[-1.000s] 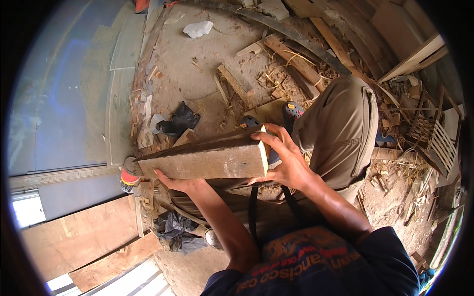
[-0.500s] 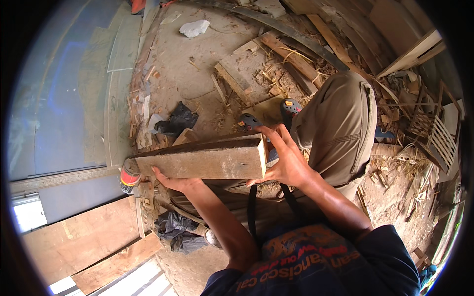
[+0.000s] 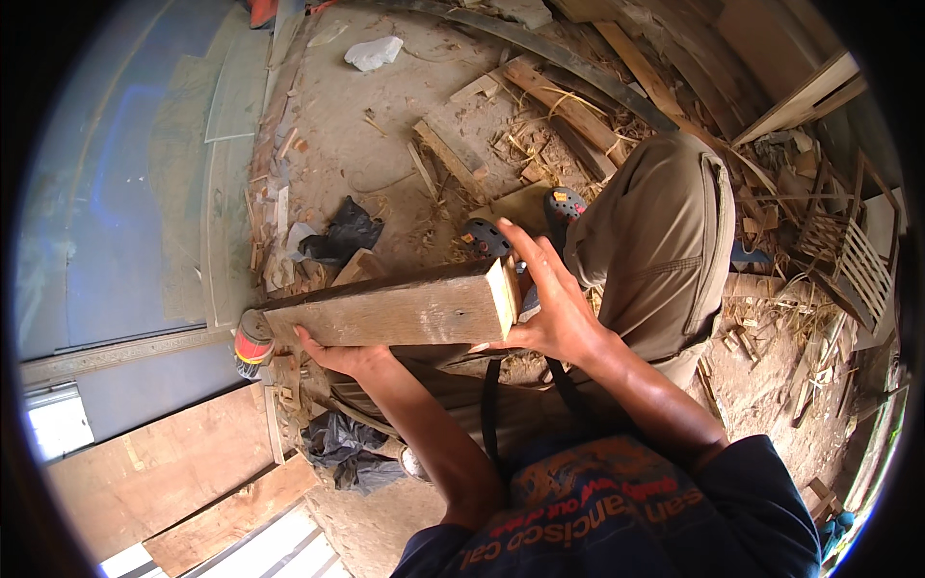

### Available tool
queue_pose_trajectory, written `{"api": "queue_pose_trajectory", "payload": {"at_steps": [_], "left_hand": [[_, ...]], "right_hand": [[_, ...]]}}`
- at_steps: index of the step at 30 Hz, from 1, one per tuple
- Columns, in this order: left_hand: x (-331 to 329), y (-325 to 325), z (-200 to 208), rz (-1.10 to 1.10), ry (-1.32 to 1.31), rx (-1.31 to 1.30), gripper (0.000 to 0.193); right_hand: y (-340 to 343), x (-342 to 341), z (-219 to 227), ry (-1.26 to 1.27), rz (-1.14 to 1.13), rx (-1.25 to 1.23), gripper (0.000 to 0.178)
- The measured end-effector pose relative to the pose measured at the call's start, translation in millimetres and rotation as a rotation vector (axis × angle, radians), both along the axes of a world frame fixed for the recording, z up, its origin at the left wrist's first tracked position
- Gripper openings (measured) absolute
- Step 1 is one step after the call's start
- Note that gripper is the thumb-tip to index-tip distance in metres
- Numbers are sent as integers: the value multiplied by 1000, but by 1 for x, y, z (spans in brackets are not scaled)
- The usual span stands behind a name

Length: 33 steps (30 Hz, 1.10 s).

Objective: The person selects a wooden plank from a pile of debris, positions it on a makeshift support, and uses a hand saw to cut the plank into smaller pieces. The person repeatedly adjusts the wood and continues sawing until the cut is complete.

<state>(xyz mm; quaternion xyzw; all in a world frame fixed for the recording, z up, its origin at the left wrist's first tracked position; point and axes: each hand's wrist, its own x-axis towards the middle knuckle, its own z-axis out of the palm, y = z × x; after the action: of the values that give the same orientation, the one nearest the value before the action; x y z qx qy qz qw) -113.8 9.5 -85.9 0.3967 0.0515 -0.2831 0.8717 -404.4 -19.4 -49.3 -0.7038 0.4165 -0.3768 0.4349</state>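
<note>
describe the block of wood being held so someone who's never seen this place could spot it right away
Above the dusty floor strewn with wood scraps, find the person's bent knee in khaki trousers. Just left of it, the left hand and right hand hold a thick grey wooden beam, the only timber lifted off the ground.

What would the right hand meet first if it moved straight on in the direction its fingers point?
The right hand has its fingers pointing up and away past the end of the wooden beam. Probably it would meet the dark shoe on the ground first, though depth is unclear.
</note>
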Motion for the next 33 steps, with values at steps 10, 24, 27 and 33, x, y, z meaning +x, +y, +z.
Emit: {"api": "queue_pose_trajectory", "payload": {"at_steps": [10,24,27,33], "left_hand": [[16,8,-13,-48,-29,10,55],[18,10,-2,-32,-30,51,48],[15,10,6,-21,-38,61,50],[6,11,16,-3,-70,56,54]], "right_hand": [[0,2,-11,-52,100,-5,93],[-2,4,-16,-41,73,-8,81],[-2,4,-20,-64,90,5,79],[-2,0,-22,-117,107,-39,76]]}}
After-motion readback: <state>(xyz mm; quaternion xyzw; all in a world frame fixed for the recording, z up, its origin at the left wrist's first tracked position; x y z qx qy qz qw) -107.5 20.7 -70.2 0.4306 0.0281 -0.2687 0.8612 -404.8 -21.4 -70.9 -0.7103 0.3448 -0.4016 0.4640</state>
